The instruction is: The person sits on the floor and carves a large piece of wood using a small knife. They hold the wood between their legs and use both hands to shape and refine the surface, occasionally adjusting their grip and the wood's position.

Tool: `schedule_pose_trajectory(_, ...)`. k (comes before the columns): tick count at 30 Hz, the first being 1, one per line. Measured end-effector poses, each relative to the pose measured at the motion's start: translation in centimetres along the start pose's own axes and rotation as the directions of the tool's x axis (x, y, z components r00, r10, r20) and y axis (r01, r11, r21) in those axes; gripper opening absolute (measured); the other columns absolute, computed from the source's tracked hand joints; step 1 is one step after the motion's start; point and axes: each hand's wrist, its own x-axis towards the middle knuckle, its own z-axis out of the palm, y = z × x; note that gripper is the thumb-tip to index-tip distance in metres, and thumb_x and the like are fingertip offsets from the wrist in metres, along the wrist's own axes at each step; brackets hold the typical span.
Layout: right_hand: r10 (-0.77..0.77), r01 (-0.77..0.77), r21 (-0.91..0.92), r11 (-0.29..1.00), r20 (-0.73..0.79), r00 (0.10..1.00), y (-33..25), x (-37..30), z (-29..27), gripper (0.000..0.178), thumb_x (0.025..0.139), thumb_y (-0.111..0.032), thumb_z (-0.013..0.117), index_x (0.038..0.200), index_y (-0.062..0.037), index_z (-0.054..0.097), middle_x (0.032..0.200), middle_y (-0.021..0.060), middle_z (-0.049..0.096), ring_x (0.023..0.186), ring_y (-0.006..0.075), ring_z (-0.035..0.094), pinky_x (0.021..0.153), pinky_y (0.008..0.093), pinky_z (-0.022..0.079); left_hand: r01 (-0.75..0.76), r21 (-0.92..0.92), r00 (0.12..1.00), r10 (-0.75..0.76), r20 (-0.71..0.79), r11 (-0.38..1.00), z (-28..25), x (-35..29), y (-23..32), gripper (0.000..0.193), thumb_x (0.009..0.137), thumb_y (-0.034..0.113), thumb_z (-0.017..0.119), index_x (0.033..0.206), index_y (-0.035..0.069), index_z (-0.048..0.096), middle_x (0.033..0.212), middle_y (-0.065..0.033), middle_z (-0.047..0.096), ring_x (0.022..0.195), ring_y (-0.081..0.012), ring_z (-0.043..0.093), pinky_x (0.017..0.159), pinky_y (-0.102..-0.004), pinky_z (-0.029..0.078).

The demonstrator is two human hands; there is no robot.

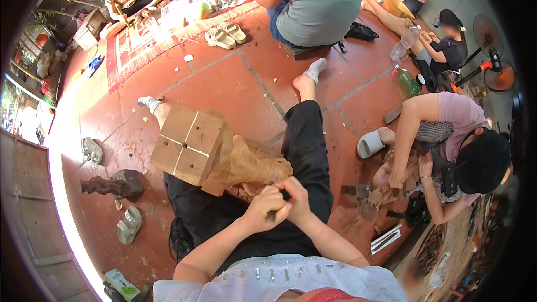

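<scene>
Red floor tiles all around; sits in black trousers. Has a pale wooden carving over the left thigh, with square, white-crossed end toward ten o'clock and narrower end near twelve. Curls right hand just beside left hand, at two o'clock; cannot tell whether gripping. Clamps the left on a mostly hidden tool handle, tip bared at five o'clock.

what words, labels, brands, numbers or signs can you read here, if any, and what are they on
None can be read clearly.
Carton, lower left: its print is too small and blurred.
Green bottle: any label is too blurred.
Wood block: pale crossed lines and dark spots, no lettering visible.
</scene>
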Motion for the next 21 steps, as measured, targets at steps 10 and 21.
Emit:
schedule_pose_trajectory(10,-0.031,0.035,0.076,0.996,-0.052,0.998,1.2,-0.8,0.4,0.015,0.070,-0.006,0.068,0.083,-0.0035,0.061,0.076,0.0099,0.056,0.069,0.0265,0.057,0.060,0.0331,0.046,-0.038,0.079,0.997,0.032,0.069,0.996,0.6,-0.8,-0.7,0.016,0.074,0.000,0.066,0.064,0.003,0.055,0.065,-0.0088,0.049,0.063,-0.0262,0.051,0.067,-0.0344,0.043)
schedule_pose_trajectory(21,-0.108,0.114,0.064,0.991,-0.086,0.990,3.4,-2.2,0.3,0.023,0.067,-0.006,0.071,0.089,-0.0039,0.063,0.087,0.0109,0.064,0.080,0.0285,0.061,0.071,0.0349,0.051,-0.128,0.134,0.982,0.107,0.158,0.983,2.3,-1.0,-0.7,0.028,0.067,-0.001,0.070,0.058,0.007,0.044,0.061,-0.0062,0.045,0.060,-0.0257,0.048,0.066,-0.0354,0.042)
